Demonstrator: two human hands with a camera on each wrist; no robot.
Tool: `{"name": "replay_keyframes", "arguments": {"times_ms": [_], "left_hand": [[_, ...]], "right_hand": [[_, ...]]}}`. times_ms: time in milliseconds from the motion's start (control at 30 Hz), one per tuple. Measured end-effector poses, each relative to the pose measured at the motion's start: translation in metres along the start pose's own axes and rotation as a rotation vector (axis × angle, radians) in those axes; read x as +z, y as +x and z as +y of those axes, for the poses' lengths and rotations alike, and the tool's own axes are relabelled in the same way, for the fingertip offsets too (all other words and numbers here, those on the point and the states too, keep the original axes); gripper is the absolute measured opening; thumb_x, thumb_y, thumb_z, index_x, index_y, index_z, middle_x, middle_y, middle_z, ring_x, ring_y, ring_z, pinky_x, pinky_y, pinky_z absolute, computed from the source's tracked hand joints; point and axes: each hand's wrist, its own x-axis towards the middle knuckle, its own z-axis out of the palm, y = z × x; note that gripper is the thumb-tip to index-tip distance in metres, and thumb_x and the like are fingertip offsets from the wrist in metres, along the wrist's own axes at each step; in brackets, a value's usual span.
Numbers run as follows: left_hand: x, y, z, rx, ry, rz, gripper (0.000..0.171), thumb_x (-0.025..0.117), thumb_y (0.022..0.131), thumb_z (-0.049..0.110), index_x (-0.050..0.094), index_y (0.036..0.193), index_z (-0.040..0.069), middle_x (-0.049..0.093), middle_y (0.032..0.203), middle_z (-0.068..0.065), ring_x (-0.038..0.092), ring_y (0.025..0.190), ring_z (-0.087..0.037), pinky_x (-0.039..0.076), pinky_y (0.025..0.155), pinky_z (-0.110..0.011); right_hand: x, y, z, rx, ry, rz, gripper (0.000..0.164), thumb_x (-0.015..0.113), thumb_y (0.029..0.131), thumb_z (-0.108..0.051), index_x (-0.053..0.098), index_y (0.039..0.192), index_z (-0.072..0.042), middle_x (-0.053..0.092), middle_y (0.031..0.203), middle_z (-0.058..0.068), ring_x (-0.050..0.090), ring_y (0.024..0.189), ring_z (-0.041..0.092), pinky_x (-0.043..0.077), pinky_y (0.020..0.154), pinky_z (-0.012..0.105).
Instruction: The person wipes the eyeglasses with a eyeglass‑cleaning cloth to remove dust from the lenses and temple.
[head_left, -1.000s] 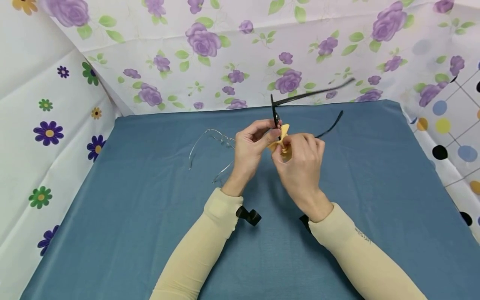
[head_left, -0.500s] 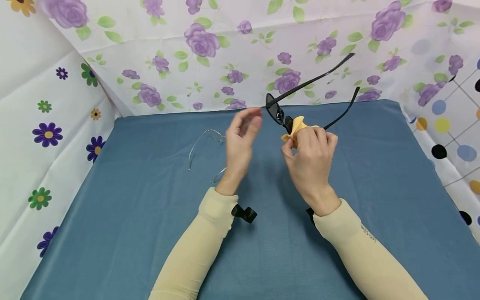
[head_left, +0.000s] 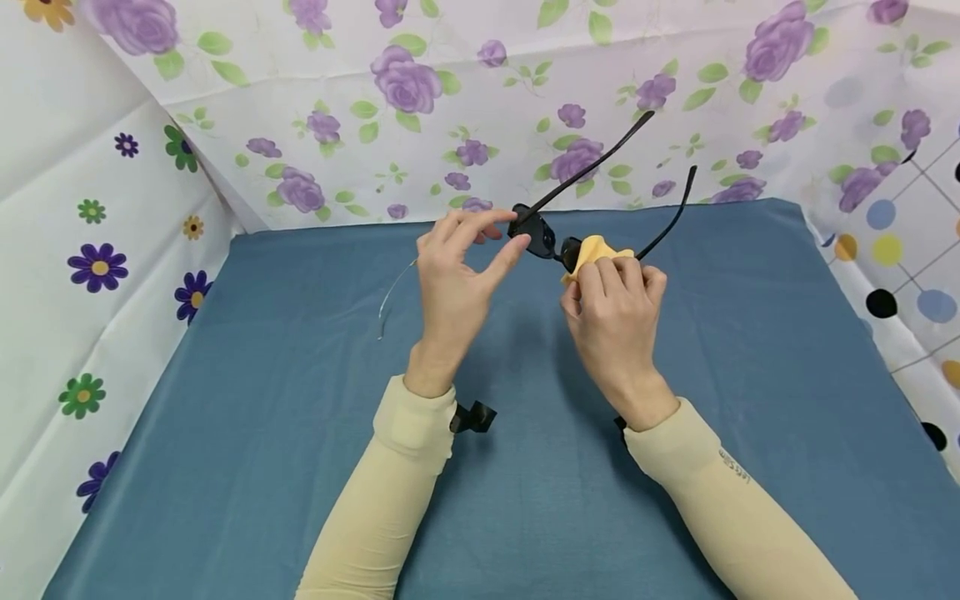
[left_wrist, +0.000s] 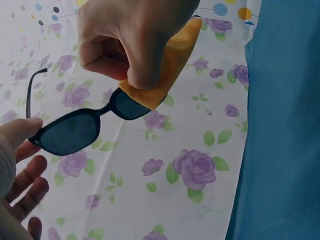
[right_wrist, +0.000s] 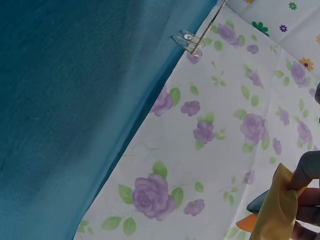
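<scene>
Black-framed sunglasses [head_left: 534, 234] with dark lenses are held up over the far side of the table, both temples spread and pointing away. My left hand [head_left: 459, 287] pinches their left outer corner between thumb and forefinger; in the left wrist view the other fingers [left_wrist: 31, 175] stay loose. On the other lens lies a folded yellow cleaning cloth [head_left: 597, 250]. My right hand [head_left: 618, 325] grips that lens through the cloth, fingers bent over it. In the left wrist view the cloth [left_wrist: 182, 55] covers the outer part of this lens.
Thin wire-framed eyeglasses [head_left: 388, 300] lie on the blue tablecloth [head_left: 300, 417], mostly hidden behind my left hand; the right wrist view shows their clear lenses [right_wrist: 190, 42]. A flowered white sheet [head_left: 450, 108] hangs along the far edge, with patterned sheets at both sides.
My left hand let go of the sunglasses, moved left and has now taken their outer corner. The right hand shifted right with sunglasses and cloth, and the lenses turned toward me.
</scene>
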Motion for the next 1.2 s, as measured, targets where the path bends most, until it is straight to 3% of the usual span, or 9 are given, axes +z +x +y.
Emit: {"name": "replay_keyframes", "arguments": {"times_ms": [300, 533, 667, 867, 933, 1000, 1100, 1200], "left_hand": [[0.0, -0.001, -0.001, -0.072, 0.076, 0.031, 0.022, 0.076, 0.087, 0.031, 0.079, 0.101, 0.014, 0.068, 0.093, 0.001, 0.056, 0.091, -0.017, 0.026, 0.088, -0.041], [0.003, -0.002, -0.006, -0.09, 0.081, 0.098, 0.021, 0.078, 0.083, 0.027, 0.08, 0.096, 0.011, 0.065, 0.083, -0.002, 0.059, 0.083, -0.016, 0.028, 0.092, -0.042], [0.007, -0.004, -0.01, -0.093, 0.101, 0.098, 0.02, 0.078, 0.082, 0.028, 0.08, 0.094, 0.012, 0.065, 0.08, -0.001, 0.059, 0.079, -0.014, 0.03, 0.09, -0.042], [0.015, -0.01, -0.017, -0.129, 0.132, 0.018, 0.023, 0.077, 0.082, 0.032, 0.081, 0.095, 0.014, 0.066, 0.081, 0.0, 0.06, 0.079, -0.013, 0.034, 0.086, -0.04], [0.017, -0.011, -0.016, -0.138, 0.136, -0.002, 0.024, 0.077, 0.082, 0.033, 0.081, 0.096, 0.014, 0.067, 0.081, 0.0, 0.06, 0.078, -0.013, 0.035, 0.087, -0.039], [0.019, -0.013, -0.015, -0.138, 0.142, -0.015, 0.025, 0.077, 0.081, 0.034, 0.081, 0.096, 0.014, 0.067, 0.081, 0.0, 0.061, 0.078, -0.014, 0.036, 0.087, -0.039], [0.02, -0.015, -0.015, -0.126, 0.148, -0.025, 0.025, 0.077, 0.081, 0.033, 0.08, 0.096, 0.013, 0.066, 0.081, 0.0, 0.06, 0.078, -0.014, 0.034, 0.089, -0.04], [0.02, -0.016, -0.017, -0.121, 0.153, -0.028, 0.023, 0.076, 0.082, 0.033, 0.08, 0.094, 0.013, 0.065, 0.081, -0.001, 0.059, 0.078, -0.014, 0.031, 0.088, -0.041]], "right_hand": [[0.002, -0.001, 0.004, -0.046, -0.022, -0.031, 0.017, 0.055, 0.094, -0.006, 0.054, 0.078, -0.001, 0.057, 0.078, 0.015, 0.051, 0.084, 0.035, 0.033, 0.076, 0.051], [0.003, -0.001, 0.006, -0.06, -0.005, -0.036, 0.015, 0.059, 0.098, -0.009, 0.06, 0.084, -0.002, 0.059, 0.08, 0.013, 0.052, 0.085, 0.034, 0.033, 0.077, 0.05], [0.002, -0.001, 0.006, 0.031, 0.147, -0.097, 0.011, 0.066, 0.095, -0.01, 0.068, 0.089, -0.002, 0.066, 0.085, 0.013, 0.054, 0.089, 0.034, 0.033, 0.079, 0.052], [-0.006, 0.004, 0.002, 0.363, 0.428, -0.171, 0.014, 0.074, 0.089, -0.016, 0.074, 0.094, -0.003, 0.071, 0.09, 0.012, 0.053, 0.084, 0.028, 0.028, 0.076, 0.048], [-0.008, 0.005, 0.001, 0.44, 0.438, -0.171, 0.017, 0.074, 0.089, -0.019, 0.075, 0.095, -0.003, 0.07, 0.09, 0.013, 0.05, 0.082, 0.027, 0.026, 0.076, 0.048], [-0.008, 0.006, 0.002, 0.459, 0.401, -0.157, 0.019, 0.075, 0.089, -0.02, 0.075, 0.095, -0.003, 0.069, 0.088, 0.013, 0.045, 0.078, 0.027, 0.024, 0.075, 0.048], [-0.008, 0.005, 0.004, 0.423, 0.312, -0.161, 0.019, 0.074, 0.09, -0.02, 0.075, 0.098, -0.003, 0.069, 0.085, 0.014, 0.042, 0.073, 0.027, 0.029, 0.071, 0.045], [-0.008, 0.004, 0.006, 0.389, 0.245, -0.207, 0.017, 0.071, 0.092, -0.019, 0.074, 0.1, -0.004, 0.07, 0.084, 0.014, 0.048, 0.062, 0.026, 0.037, 0.057, 0.04]]}}
